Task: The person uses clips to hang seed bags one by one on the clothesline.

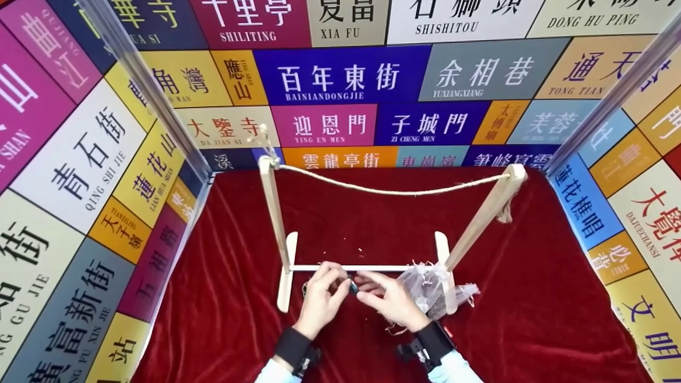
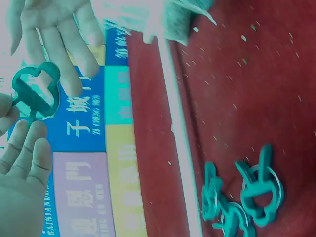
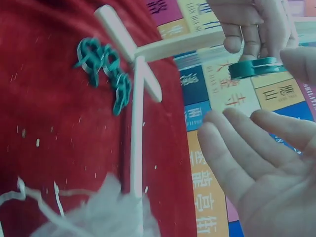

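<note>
My left hand [image 1: 322,298] pinches a green trefoil-shaped piece [image 2: 35,91] with a thin ring around it, held up over the frame's lower bar. In the right wrist view the same green piece [image 3: 254,68] shows edge-on between thumb and fingers. My right hand [image 1: 392,300] faces it from the right, its fingers [image 3: 232,153] extended and apart from the piece, with nothing in the palm. Several similar green pieces [image 2: 261,192] with rings lie on the red cloth by the bar's left end, mostly hidden behind my left hand in the head view.
A wooden frame with two posts [image 1: 274,213] and a lower bar [image 1: 372,268] stands on red cloth [image 1: 223,255]. A slack rope [image 1: 393,190] joins the post tops. A sheer white bag [image 1: 431,287] lies by the right foot. Small pale bits are scattered about. Sign-covered walls [image 1: 340,74] enclose the cloth.
</note>
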The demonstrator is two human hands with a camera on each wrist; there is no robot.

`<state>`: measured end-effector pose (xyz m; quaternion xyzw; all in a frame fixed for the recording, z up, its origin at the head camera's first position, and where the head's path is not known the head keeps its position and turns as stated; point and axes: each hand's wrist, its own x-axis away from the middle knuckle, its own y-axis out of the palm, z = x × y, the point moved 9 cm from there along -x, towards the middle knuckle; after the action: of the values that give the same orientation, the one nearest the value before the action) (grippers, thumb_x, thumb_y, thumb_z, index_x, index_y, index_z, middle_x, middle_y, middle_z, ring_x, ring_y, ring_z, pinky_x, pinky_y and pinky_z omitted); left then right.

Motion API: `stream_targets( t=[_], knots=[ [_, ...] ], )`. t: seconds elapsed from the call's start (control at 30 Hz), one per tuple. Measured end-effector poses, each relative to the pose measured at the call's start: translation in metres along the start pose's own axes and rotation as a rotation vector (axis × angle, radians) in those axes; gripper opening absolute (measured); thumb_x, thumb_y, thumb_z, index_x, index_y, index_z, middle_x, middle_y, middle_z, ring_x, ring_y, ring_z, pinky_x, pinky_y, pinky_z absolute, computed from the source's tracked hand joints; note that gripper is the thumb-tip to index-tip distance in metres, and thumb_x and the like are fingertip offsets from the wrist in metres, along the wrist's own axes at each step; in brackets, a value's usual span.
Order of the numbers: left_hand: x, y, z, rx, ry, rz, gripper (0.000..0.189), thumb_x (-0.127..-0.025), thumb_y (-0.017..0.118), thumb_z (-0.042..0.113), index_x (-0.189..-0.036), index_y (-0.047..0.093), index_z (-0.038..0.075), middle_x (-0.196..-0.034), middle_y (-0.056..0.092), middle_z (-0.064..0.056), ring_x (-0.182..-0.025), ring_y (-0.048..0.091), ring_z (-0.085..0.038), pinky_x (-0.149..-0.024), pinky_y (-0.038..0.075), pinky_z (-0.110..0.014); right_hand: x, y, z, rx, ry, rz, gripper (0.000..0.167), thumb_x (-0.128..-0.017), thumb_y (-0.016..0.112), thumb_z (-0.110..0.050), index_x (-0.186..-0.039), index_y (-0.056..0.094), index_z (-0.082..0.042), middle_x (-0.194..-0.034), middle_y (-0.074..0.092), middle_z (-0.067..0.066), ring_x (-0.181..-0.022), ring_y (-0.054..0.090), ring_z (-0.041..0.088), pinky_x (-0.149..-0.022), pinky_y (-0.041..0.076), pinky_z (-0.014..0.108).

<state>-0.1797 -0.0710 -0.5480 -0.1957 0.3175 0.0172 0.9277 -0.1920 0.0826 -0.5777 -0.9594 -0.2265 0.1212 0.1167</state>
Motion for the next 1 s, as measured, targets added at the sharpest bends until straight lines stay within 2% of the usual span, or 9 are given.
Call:
stream_targets(
  t=[0.07, 0.17, 0.3, 0.43, 0.53, 0.6, 0.73, 0.87, 1.0],
  knots=[
    [0.000, 0.001, 0.008, 0.036, 0.028, 0.003, 0.013, -0.090, 0.074, 0.000, -0.093, 0.071, 0.012, -0.104, 0.065, -0.004, -0.077, 0.063, -0.019, -0.064, 0.053, -0.026, 0.001, 0.003, -0.003, -0.059, 0.002, -0.027, 0.046, -0.097, 0.069, -0.002, -0.137, 0.055, 0.016, -0.119, 0.069, 0.031, -0.101, 0.072, 0.035, -0.087, 0.060, 0.033],
    [0.002, 0.003, 0.015, 0.077, 0.035, 0.008, 0.011, -0.091, 0.074, 0.000, -0.095, 0.072, 0.010, -0.105, 0.067, -0.008, -0.082, 0.066, -0.022, -0.069, 0.054, -0.025, 0.003, 0.007, -0.006, -0.135, -0.004, -0.055, 0.043, -0.097, 0.065, 0.002, -0.134, 0.054, 0.020, -0.116, 0.068, 0.035, -0.097, 0.074, 0.027, -0.087, 0.060, 0.029],
    [0.005, 0.005, 0.017, 0.097, 0.023, 0.005, 0.008, -0.092, 0.073, 0.002, -0.095, 0.073, 0.009, -0.106, 0.068, -0.011, -0.085, 0.066, -0.019, -0.070, 0.054, -0.023, 0.006, 0.009, -0.007, -0.210, -0.016, -0.066, 0.039, -0.096, 0.063, 0.007, -0.129, 0.053, 0.025, -0.112, 0.065, 0.040, -0.094, 0.072, 0.012, -0.085, 0.059, 0.025],
    [0.008, 0.005, 0.017, 0.081, 0.026, 0.023, 0.012, -0.090, 0.075, -0.001, -0.095, 0.073, 0.010, -0.107, 0.069, -0.008, -0.085, 0.067, -0.018, -0.071, 0.054, -0.021, 0.007, 0.008, -0.007, -0.215, -0.024, -0.056, 0.037, -0.096, 0.063, 0.007, -0.127, 0.054, 0.025, -0.110, 0.065, 0.040, -0.094, 0.070, 0.008, -0.084, 0.059, 0.023],
    [0.007, 0.003, 0.017, 0.081, 0.010, 0.050, 0.016, -0.085, 0.077, -0.006, -0.093, 0.073, 0.007, -0.106, 0.071, -0.010, -0.086, 0.068, -0.022, -0.069, 0.054, -0.022, 0.007, 0.006, -0.008, -0.176, -0.027, -0.038, 0.037, -0.095, 0.065, 0.006, -0.127, 0.057, 0.022, -0.110, 0.067, 0.037, -0.092, 0.071, 0.010, -0.082, 0.059, 0.023],
    [0.004, 0.000, 0.021, 0.086, 0.001, 0.069, 0.018, -0.082, 0.078, -0.009, -0.095, 0.073, 0.004, -0.104, 0.071, -0.014, -0.086, 0.067, -0.026, -0.066, 0.055, -0.026, 0.007, 0.003, -0.009, -0.129, -0.025, -0.014, 0.037, -0.094, 0.067, 0.005, -0.128, 0.060, 0.018, -0.109, 0.070, 0.032, -0.090, 0.071, 0.011, -0.079, 0.059, 0.024],
    [-0.005, -0.008, 0.032, 0.102, -0.050, 0.087, 0.031, -0.080, 0.080, -0.008, -0.109, 0.071, -0.001, -0.105, 0.067, -0.019, -0.085, 0.064, -0.028, -0.062, 0.054, -0.041, 0.005, -0.004, -0.015, 0.016, -0.048, 0.059, 0.040, -0.090, 0.073, 0.002, -0.129, 0.066, 0.007, -0.108, 0.073, 0.019, -0.086, 0.070, 0.014, -0.074, 0.060, 0.029],
    [-0.013, -0.014, 0.043, 0.137, -0.099, 0.058, 0.046, -0.079, 0.081, -0.007, -0.122, 0.067, -0.005, -0.106, 0.065, -0.020, -0.084, 0.063, -0.026, -0.062, 0.054, -0.044, 0.005, -0.008, -0.030, 0.135, -0.121, 0.120, 0.045, -0.084, 0.076, 0.007, -0.128, 0.067, 0.005, -0.110, 0.072, 0.018, -0.080, 0.071, 0.024, -0.070, 0.061, 0.038],
    [-0.013, -0.015, 0.047, 0.174, -0.108, 0.012, 0.046, -0.077, 0.082, -0.009, -0.121, 0.069, -0.007, -0.101, 0.066, -0.022, -0.081, 0.062, -0.025, -0.061, 0.054, -0.042, 0.006, -0.008, -0.050, 0.179, -0.176, 0.132, 0.046, -0.080, 0.075, 0.013, -0.125, 0.066, 0.011, -0.109, 0.071, 0.022, -0.076, 0.071, 0.029, -0.067, 0.060, 0.044]
  ],
)
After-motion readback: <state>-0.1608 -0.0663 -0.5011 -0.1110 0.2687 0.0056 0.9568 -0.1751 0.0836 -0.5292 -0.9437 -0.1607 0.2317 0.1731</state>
